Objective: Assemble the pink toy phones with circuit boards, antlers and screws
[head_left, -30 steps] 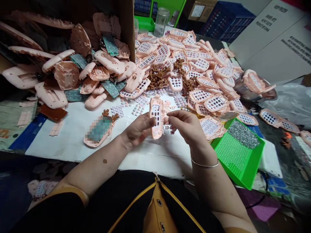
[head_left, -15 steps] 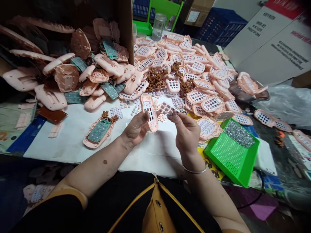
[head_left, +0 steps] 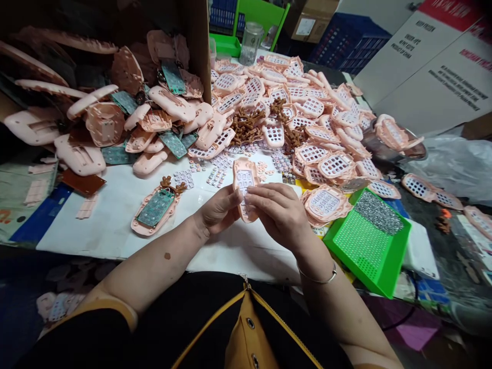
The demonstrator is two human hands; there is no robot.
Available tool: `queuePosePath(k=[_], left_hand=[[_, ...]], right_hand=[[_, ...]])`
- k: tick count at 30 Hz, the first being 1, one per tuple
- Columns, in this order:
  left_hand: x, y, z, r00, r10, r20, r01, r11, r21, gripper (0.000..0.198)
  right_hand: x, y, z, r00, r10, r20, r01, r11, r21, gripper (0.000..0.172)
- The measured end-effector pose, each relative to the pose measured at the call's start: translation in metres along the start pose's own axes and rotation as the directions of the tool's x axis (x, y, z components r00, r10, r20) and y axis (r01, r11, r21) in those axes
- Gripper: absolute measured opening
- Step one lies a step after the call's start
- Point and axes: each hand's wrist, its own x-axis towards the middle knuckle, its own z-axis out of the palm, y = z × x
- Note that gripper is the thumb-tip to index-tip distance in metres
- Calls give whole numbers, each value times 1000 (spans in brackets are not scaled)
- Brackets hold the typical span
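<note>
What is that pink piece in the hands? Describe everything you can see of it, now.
The pink plastic frame is a long, round-cornered, matt moulded piece with a raised rim. Its middle holds a grid of small holes, with white bits showing in them, though what they are is too small to tell. It stands tilted up, lengthwise, above a white sheet. The left hand grips its edge, while the right hand lies across its face, with fingers hiding the lower grid.
</note>
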Motion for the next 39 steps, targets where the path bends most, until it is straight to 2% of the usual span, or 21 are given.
queuePosePath(k=[2, 6, 9, 11, 13, 16, 18, 20, 22, 24, 26, 28, 31, 33, 36, 39], left_hand=[[0, 0, -1, 1000, -14, 21, 14, 1000, -9, 64], [0, -2, -6, 996, -64, 58, 65, 998, -13, 67], [0, -5, -9, 993, -72, 92, 66, 996, 61, 66], [1, -5, -10, 995, -74, 71, 64, 990, 125, 68], [2, -3, -9, 995, -97, 4, 94, 981, 172, 72], [3, 2, -3, 984, -97, -149, 126, 972, 199, 71], [4, 5, 1, 970, -83, -230, 131, 970, 205, 66], [4, 7, 4, 960, -78, -269, 136, 969, 205, 62], [4, 9, 6, 958, -72, -278, 133, 970, 205, 61], [4, 10, 5, 953, -55, -297, 120, 972, 204, 58], [6, 12, 5, 940, -33, -340, 105, 976, 193, 52], [9, 13, 3, 922, -21, -388, 95, 981, 171, 46], [12, 12, 1, 903, -18, -429, 84, 987, 134, 40], [14, 11, -2, 900, -23, -435, 82, 990, 117, 40], [14, 10, -6, 907, -34, -420, 85, 991, 104, 42], [14, 9, -10, 912, -25, -410, 65, 994, 84, 44]], right_hand=[[-1, 0, -3, 999, -9, 50, 9, 1000, 11, 22], [-12, -9, 1, 990, -41, 137, 55, 993, -103, 51], [-19, -18, 0, 995, -88, 55, 99, 963, -249, 39], [-22, -18, -9, 997, -53, -52, 33, 944, -329, 36], [-27, -13, -25, 989, 43, -139, -98, 904, -415, 34], [-44, 2, -54, 961, 203, -187, -274, 768, -579, 24], [-59, 14, -69, 942, 306, -135, -311, 650, -693, 23], [-72, 24, -76, 914, 405, -27, -274, 566, -778, 26], [-77, 29, -77, 877, 470, 98, -200, 543, -815, 26], [-76, 31, -76, 846, 495, 199, -138, 563, -815, 27], [-69, 31, -75, 832, 502, 238, -121, 582, -804, 33], [-56, 34, -75, 830, 512, 224, -148, 588, -795, 36], [-25, 48, -67, 831, 514, 213, -196, 629, -752, 35], [2, 61, -55, 822, 505, 265, -200, 690, -696, 34], [42, 80, -36, 768, 517, 377, -203, 756, -623, 31], [60, 93, -33, 691, 613, 383, -278, 714, -643, 24]])
